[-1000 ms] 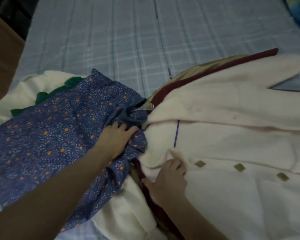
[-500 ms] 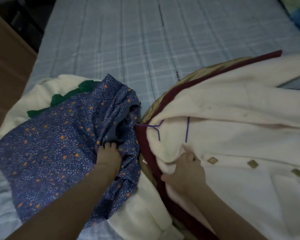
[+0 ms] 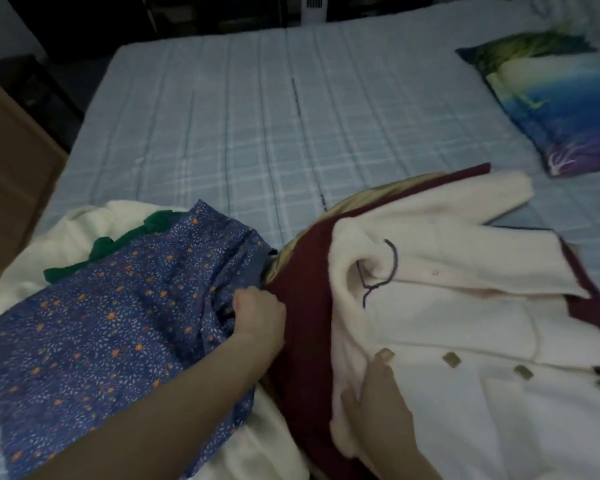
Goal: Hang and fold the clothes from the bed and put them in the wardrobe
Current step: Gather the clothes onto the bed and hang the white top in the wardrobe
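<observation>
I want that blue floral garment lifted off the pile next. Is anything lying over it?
Nothing visible lies on the blue floral garment except the left hand, which grips its bunched edge. It lies on top of the green cloth and a cream one.

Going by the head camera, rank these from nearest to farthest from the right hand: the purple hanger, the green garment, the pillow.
From the right hand, which rests on the cream coat's front edge:
1. Purple hanger, just above the hand, at the coat's collar.
2. Green garment, far left, peeking out from under the blue floral garment.
3. Pillow, top right corner of the bed.
</observation>
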